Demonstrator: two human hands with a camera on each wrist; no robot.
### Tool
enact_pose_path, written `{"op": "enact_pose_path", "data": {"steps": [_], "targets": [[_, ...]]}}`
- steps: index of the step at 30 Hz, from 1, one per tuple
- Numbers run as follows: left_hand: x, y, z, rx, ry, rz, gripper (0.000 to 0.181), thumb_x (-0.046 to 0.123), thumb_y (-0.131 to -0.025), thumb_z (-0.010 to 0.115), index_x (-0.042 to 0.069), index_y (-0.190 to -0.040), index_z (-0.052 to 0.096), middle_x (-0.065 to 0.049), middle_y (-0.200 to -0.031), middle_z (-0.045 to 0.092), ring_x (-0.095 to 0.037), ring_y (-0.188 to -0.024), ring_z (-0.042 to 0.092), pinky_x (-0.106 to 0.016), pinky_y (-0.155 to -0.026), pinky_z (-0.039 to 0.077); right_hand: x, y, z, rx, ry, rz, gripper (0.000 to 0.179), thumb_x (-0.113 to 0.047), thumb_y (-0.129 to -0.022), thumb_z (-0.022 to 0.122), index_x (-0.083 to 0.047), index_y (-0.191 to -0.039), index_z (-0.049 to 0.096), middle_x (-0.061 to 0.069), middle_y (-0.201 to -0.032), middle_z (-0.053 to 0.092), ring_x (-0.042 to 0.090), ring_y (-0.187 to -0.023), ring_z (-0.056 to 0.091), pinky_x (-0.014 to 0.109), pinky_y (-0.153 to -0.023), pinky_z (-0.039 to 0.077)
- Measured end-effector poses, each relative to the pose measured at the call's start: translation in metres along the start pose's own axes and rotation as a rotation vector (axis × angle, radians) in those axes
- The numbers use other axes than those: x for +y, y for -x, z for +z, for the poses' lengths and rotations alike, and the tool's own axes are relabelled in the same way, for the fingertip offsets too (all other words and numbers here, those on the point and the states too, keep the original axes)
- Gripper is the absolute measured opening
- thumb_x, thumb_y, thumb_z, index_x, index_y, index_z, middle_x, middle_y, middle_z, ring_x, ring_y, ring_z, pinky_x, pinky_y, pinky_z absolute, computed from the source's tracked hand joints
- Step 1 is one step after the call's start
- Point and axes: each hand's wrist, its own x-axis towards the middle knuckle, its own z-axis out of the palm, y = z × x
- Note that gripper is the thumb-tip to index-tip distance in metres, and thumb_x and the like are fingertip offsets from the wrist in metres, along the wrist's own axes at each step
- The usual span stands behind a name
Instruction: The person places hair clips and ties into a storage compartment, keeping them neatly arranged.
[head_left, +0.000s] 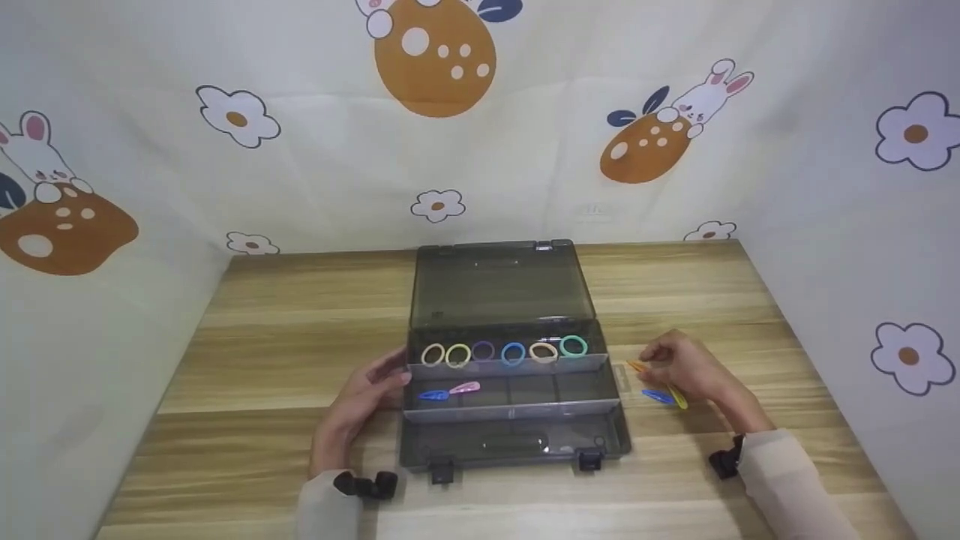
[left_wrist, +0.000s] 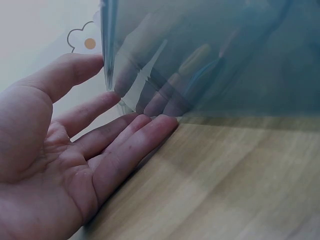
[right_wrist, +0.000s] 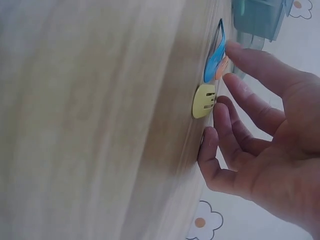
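A dark translucent storage case [head_left: 517,457] lies on the table with its lid laid back. Several colored hair ties [head_left: 514,353] stand in a row in its back compartment. The middle compartment holds a blue snap hair clip [head_left: 433,395] and a pink snap hair clip [head_left: 465,388]. My left hand [head_left: 367,394] touches the case's left side, fingers mostly straight and thumb near the rim. To the right of the case, my right hand [head_left: 686,364] is over an orange hair clip [head_left: 637,366], thumb and index fingertips apart beside it. A second blue clip [head_left: 658,396] and a yellow clip [head_left: 678,397] lie beneath that hand.
The case's raised lid [head_left: 499,285] reaches toward the table's back edge. Two latches [head_left: 441,472] stick out at the front of the case. A patterned cloth [head_left: 322,172] stands around the wooden table [head_left: 247,360] at the back and sides.
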Motion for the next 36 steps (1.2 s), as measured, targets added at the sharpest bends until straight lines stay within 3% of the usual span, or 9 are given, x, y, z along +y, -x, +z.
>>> {"op": "enact_pose_path", "data": {"steps": [10, 24, 29, 36], "targets": [[-0.002, 0.0, 0.0, 0.023, -0.005, -0.004, 0.058, 0.007, -0.092, 0.068, -0.002, -0.146, 0.048, -0.021, -0.149, 0.051, -0.033, -0.136, 0.051, -0.015, -0.101, 0.044, 0.0, -0.002, 0.005, 0.063, 0.085, -0.065, 0.009, -0.002, -0.077, 0.081, -0.005, -0.082, 0.075, 0.011, -0.095, 0.064, 0.019, -0.086, 0.06, 0.018, -0.073, 0.05], [-0.002, 0.0, 0.0, 0.029, -0.006, -0.02, 0.058, 0.009, -0.092, 0.069, 0.0, -0.146, 0.049, -0.02, -0.149, 0.052, -0.032, -0.138, 0.05, -0.014, -0.1, 0.044, -0.002, 0.001, 0.002, 0.038, 0.078, -0.006, 0.007, -0.003, -0.081, 0.078, -0.007, -0.085, 0.076, 0.01, -0.095, 0.068, 0.017, -0.087, 0.062, 0.019, -0.072, 0.051], [-0.003, -0.001, -0.001, 0.021, -0.01, -0.011, 0.057, 0.007, -0.092, 0.068, 0.001, -0.146, 0.049, -0.018, -0.15, 0.051, -0.032, -0.139, 0.049, -0.015, -0.102, 0.043, -0.016, 0.002, -0.003, 0.063, 0.053, 0.019, 0.006, -0.006, -0.085, 0.075, -0.006, -0.091, 0.075, 0.012, -0.097, 0.067, 0.019, -0.087, 0.064, 0.02, -0.07, 0.051], [-0.003, -0.002, -0.001, 0.034, -0.022, -0.012, 0.056, 0.008, -0.091, 0.069, 0.003, -0.144, 0.051, -0.017, -0.148, 0.054, -0.031, -0.137, 0.051, -0.018, -0.104, 0.042, -0.048, 0.004, -0.008, 0.161, 0.044, -0.065, 0.004, -0.01, -0.086, 0.075, -0.009, -0.09, 0.076, 0.007, -0.097, 0.069, 0.022, -0.09, 0.063, 0.029, -0.075, 0.053]]}}
